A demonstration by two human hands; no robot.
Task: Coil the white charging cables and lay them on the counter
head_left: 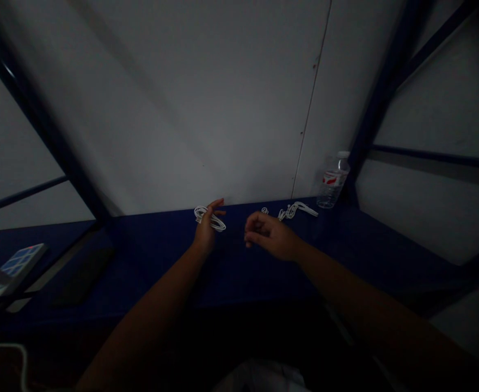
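A coiled white cable (218,223) is in my left hand (207,228), held under the thumb, with loops sticking out on both sides and the other fingers pointing toward the wall. To its right, my right hand (270,234) hovers over the blue shelf (231,272). Its fingers are loosely curled, the thumb stands apart from them, and nothing shows between them. Just beyond that hand lies a bundled white cable (299,209). A small white piece (264,210), perhaps more cable, peeks out behind the knuckles.
A clear plastic bottle (333,181) with a red and white label stands at the back right by a blue post. On the left are a dark flat object (82,276) and a blue-and-white box (23,260). A pale wall (190,109) rises behind the shelf.
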